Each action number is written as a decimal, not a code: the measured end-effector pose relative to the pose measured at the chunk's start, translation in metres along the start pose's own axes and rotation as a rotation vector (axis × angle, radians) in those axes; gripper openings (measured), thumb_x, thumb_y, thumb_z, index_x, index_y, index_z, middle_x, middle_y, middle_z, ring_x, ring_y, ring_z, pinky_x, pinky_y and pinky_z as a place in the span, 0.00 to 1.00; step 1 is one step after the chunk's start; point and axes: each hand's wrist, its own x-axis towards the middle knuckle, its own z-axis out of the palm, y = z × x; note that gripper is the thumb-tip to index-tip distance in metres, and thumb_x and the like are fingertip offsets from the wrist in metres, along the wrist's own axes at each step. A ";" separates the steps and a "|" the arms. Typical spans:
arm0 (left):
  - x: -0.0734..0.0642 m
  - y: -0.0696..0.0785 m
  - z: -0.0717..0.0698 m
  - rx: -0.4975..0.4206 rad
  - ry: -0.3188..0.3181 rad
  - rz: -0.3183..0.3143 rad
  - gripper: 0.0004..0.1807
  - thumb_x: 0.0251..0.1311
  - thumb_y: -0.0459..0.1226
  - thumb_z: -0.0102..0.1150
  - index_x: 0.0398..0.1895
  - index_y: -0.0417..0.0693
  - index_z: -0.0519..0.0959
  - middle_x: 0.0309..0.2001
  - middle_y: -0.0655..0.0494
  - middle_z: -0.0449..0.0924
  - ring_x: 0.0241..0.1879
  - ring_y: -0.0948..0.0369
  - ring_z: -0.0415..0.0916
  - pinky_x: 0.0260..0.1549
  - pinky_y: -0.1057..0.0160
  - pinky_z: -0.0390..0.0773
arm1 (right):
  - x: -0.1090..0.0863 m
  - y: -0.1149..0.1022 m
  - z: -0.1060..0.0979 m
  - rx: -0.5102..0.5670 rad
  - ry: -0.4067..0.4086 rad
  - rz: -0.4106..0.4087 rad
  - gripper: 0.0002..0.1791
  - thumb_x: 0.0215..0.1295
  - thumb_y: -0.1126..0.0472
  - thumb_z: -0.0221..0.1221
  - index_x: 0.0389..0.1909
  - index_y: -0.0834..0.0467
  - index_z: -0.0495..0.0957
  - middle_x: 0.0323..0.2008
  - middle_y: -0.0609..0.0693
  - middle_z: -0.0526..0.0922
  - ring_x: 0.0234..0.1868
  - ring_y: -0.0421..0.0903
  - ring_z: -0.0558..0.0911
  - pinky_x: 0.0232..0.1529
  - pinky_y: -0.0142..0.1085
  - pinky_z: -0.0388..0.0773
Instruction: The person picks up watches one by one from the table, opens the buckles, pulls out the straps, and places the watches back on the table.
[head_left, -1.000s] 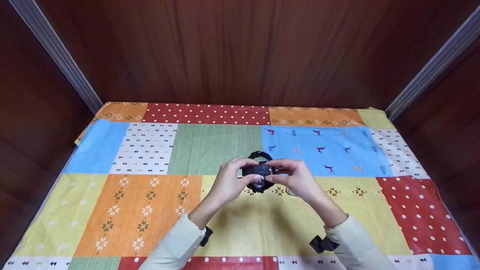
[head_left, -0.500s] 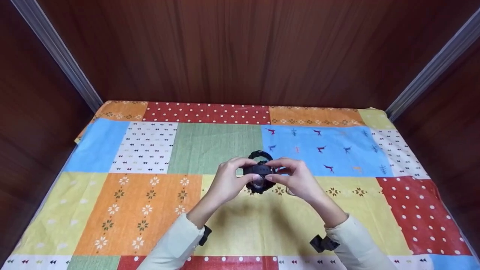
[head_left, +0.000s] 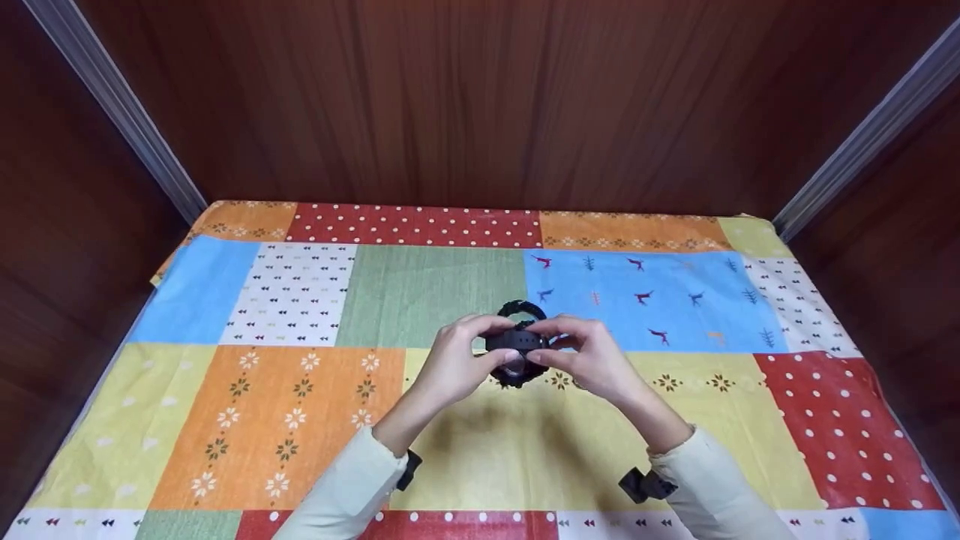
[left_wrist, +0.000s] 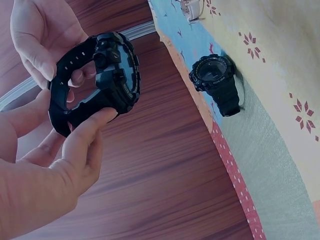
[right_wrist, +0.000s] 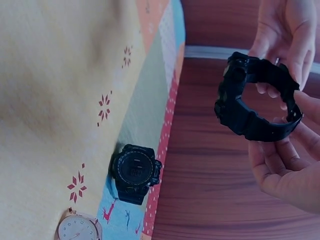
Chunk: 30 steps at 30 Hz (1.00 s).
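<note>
Cream cloth catches my eye first, at the left: a sleeve point(head_left: 349, 480) running up to the left hand point(head_left: 456, 364). This hand is drawn in close, its thumb and fingers pinching the strap point(head_left: 514, 341) of a chunky black watch point(left_wrist: 105, 80). The watch hangs between the two hands, raised clear of the patchwork tablecloth point(head_left: 435, 292), its case turned down toward the table and its strap uppermost. Near the middle, a second black watch point(left_wrist: 212, 72) lies on the cloth with its face up, untouched. Further right, the right hand point(head_left: 592, 356) mirrors the left, thumb and fingertips closed on the other side of the same strap. A watch with a pale dial point(right_wrist: 77, 230) lies on the cloth just beyond, also untouched; from above, the right hand mostly hides it.

As for how far things have got, I judge the lifting done: the watch is up, both hands have hold of it, and the strap curves round into a near-complete loop. What remains seems to lie where the strap's ends meet. Fingertips cover that spot, so I cannot tell whether the buckle is fastened or loose. Setting the watch down is not yet done either.
</note>
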 end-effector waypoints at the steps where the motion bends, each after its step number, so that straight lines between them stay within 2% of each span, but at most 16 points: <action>1: 0.000 0.000 0.000 0.004 -0.004 -0.001 0.16 0.53 0.36 0.64 0.46 0.43 0.79 0.44 0.51 0.78 0.47 0.57 0.72 0.47 0.56 0.70 | 0.000 0.000 0.000 0.001 0.000 -0.003 0.14 0.53 0.65 0.64 0.42 0.64 0.80 0.38 0.55 0.80 0.39 0.49 0.79 0.39 0.35 0.76; 5: 0.000 0.000 0.001 0.008 -0.010 -0.017 0.15 0.51 0.38 0.65 0.44 0.47 0.80 0.43 0.54 0.78 0.46 0.58 0.72 0.46 0.58 0.70 | 0.000 0.000 0.000 0.005 -0.005 -0.003 0.15 0.53 0.65 0.65 0.42 0.64 0.80 0.38 0.56 0.80 0.39 0.50 0.79 0.37 0.34 0.76; 12: 0.001 0.000 0.000 -0.006 0.013 -0.008 0.14 0.52 0.38 0.65 0.43 0.44 0.80 0.42 0.53 0.79 0.46 0.57 0.73 0.48 0.57 0.69 | 0.000 -0.002 -0.001 0.019 0.005 0.004 0.14 0.53 0.65 0.65 0.42 0.64 0.81 0.37 0.55 0.80 0.40 0.52 0.79 0.38 0.35 0.76; 18: 0.000 0.000 0.000 -0.013 0.025 0.003 0.14 0.51 0.38 0.65 0.42 0.43 0.81 0.42 0.53 0.79 0.45 0.57 0.73 0.46 0.56 0.69 | -0.001 -0.002 -0.002 0.027 0.002 0.008 0.15 0.53 0.65 0.65 0.42 0.64 0.80 0.38 0.56 0.80 0.40 0.51 0.79 0.40 0.36 0.76; 21: -0.001 0.001 0.001 -0.003 0.029 0.002 0.13 0.51 0.38 0.65 0.41 0.44 0.81 0.41 0.53 0.79 0.45 0.57 0.73 0.46 0.56 0.70 | -0.001 0.000 -0.002 0.036 -0.008 0.021 0.15 0.53 0.66 0.65 0.43 0.65 0.80 0.39 0.57 0.79 0.38 0.50 0.80 0.37 0.35 0.77; 30: -0.001 0.002 0.002 0.015 0.034 0.016 0.13 0.50 0.36 0.66 0.40 0.44 0.82 0.40 0.52 0.79 0.44 0.56 0.73 0.45 0.54 0.70 | -0.003 0.000 -0.002 0.015 0.002 -0.028 0.14 0.52 0.68 0.65 0.41 0.66 0.80 0.37 0.57 0.78 0.37 0.49 0.79 0.35 0.33 0.78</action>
